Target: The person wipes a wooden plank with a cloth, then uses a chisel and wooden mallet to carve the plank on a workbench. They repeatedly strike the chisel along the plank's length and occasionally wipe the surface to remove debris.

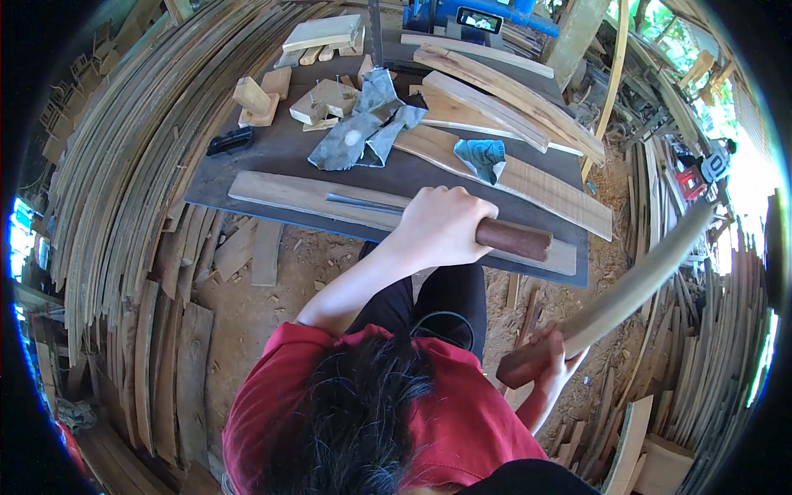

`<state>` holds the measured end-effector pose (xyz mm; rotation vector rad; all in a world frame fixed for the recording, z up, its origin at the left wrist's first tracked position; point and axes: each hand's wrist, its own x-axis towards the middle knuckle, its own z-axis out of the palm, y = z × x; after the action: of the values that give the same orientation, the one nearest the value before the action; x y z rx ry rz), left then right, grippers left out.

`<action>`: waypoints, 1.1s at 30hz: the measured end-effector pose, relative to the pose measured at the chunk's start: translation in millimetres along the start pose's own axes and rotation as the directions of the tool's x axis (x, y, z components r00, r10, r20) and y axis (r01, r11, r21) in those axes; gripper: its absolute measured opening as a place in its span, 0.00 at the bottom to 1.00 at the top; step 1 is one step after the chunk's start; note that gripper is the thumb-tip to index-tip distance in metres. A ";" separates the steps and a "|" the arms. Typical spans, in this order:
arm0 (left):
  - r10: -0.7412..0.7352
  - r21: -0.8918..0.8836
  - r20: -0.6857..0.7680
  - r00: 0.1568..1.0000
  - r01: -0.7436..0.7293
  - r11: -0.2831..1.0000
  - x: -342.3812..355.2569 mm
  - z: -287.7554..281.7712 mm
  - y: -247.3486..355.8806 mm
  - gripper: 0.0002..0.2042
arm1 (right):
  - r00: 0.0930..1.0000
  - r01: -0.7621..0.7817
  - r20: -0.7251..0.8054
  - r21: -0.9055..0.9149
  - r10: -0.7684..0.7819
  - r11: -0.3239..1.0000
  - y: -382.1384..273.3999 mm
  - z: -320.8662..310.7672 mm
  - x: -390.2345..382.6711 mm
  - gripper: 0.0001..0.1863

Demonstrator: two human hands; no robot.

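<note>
My left hand (444,224) is closed around a chisel (513,238), its brown wooden handle sticking out to the right. The narrow metal blade points left, over a flat board (309,195) along the table's near edge. Whether the blade touches the board I cannot tell. Off the table's right front corner, my right hand (558,363) grips a long, slightly curved piece of wood (615,309) near its lower, reddish-brown end. The pale far end rises up and to the right.
On the dark table (206,177) lie a grey cloth (342,140), a crumpled blue-green piece (481,157), a notched wooden block (323,101), a black clamp-like item (229,142) and several boards (520,186). Stacked wood strips (124,165) line the left side; more timber stands at right.
</note>
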<state>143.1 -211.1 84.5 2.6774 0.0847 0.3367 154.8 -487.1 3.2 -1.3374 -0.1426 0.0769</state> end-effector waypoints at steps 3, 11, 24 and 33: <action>-0.019 0.012 -0.023 1.000 0.019 1.000 -2.9 1.0 -1.6 0.10 | 0.998 -0.028 0.054 0.059 0.025 0.998 11.7 9.0 -7.9 0.29; -0.057 0.045 -0.115 0.992 0.063 0.997 -12.6 -12.5 -26.6 0.09 | 0.977 -0.017 0.213 -0.052 0.027 0.999 15.3 15.2 0.9 0.32; -0.038 0.021 -0.147 0.988 0.041 0.999 -27.9 -24.5 -56.2 0.09 | 0.963 -0.070 0.262 0.017 0.063 0.997 23.6 34.2 -2.3 0.27; -0.035 0.059 -0.166 0.986 0.045 0.997 -32.8 -29.7 -76.9 0.09 | 0.858 -0.062 0.479 -0.266 0.187 0.962 41.3 41.4 -0.7 0.33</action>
<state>103.5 -133.0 70.0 2.7007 0.2017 0.5507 149.1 -437.8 -27.8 -1.5478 -0.5207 0.5382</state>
